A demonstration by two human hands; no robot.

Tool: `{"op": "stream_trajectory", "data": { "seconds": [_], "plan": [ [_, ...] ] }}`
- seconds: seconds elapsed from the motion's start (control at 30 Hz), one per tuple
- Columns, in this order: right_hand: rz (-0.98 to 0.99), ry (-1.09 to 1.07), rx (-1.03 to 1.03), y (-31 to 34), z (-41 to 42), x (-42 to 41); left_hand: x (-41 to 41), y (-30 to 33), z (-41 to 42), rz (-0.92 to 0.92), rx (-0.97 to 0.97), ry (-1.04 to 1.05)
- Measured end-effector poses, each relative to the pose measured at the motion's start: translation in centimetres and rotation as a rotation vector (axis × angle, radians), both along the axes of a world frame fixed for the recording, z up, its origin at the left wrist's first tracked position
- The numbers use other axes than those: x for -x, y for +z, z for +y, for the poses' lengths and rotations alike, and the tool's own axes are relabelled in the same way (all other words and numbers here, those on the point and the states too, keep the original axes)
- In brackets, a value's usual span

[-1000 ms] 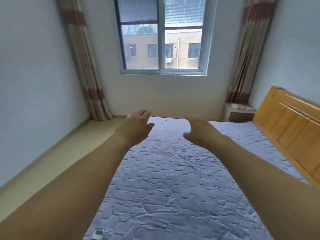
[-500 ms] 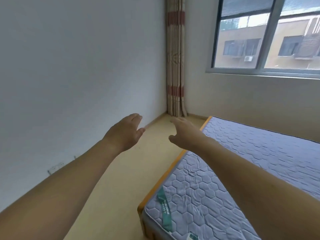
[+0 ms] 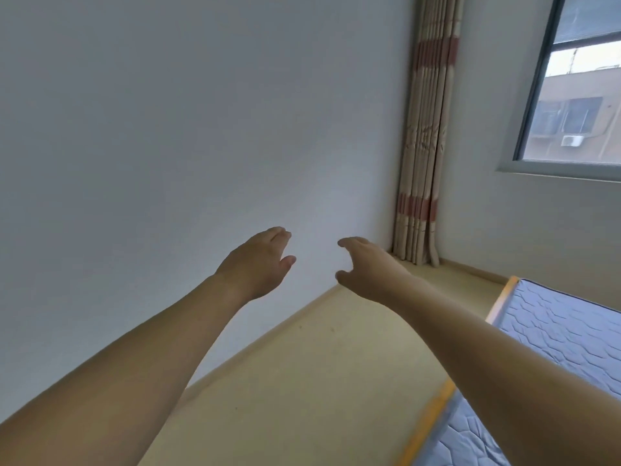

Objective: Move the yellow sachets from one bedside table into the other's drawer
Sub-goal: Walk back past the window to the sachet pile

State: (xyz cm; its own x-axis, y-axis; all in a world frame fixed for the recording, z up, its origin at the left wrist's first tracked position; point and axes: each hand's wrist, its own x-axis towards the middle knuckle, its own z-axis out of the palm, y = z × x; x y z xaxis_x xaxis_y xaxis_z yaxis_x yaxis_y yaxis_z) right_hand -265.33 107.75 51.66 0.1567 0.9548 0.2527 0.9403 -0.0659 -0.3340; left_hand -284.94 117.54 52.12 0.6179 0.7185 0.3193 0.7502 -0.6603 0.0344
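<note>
Across the upper left of the frame a plain pale wall fills most of the view, smooth and matte, meeting a yellowish floor along a slanting skirting line. At the upper right hangs a pleated beige curtain with reddish bands, its folds reaching the floor in the corner. Beside it, at the right edge, a grey-framed window shows a building outside. Toward the lower right lies the corner of a bed, a blue-grey mattress quilted in a hexagon pattern, edged by an orange wooden frame.

Both bare forearms reach forward from the bottom corners into the centre. The left hand is palm down, fingers loosely extended, holding nothing. The right hand is near it, fingers and thumb spread apart in a relaxed curve, also holding nothing. Neither yellow sachets nor either bedside table appear in this view.
</note>
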Motion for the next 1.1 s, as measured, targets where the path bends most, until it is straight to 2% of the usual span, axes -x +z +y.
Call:
{"op": "stream_trajectory", "data": {
  "seconds": [0.17, 0.33, 0.67, 0.9, 1.1],
  "plan": [
    [0.057, -0.007, -0.016, 2.1, 11.9, -1.2, 0.4, 3.1, 12.2, 0.007, -0.05, 0.025],
    [0.039, -0.041, 0.044, 2.0, 23.9, -2.9, -0.6, 3.5, 24.2, 0.039, -0.056, 0.008],
    [0.05, -0.159, 0.011, 2.3, 47.7, -9.2, -8.8, 4.3, 50.4, 0.037, -0.095, -0.134],
    [0.096, -0.294, 0.027, 2.1, 58.4, -19.8, -22.3, 4.7, 63.8, 0.126, -0.159, -0.285],
    [0.128, -0.439, 0.025, 0.4, 65.4, -34.6, -39.8, 3.0, 71.0, 0.014, -0.149, -0.44]
  ]
}}
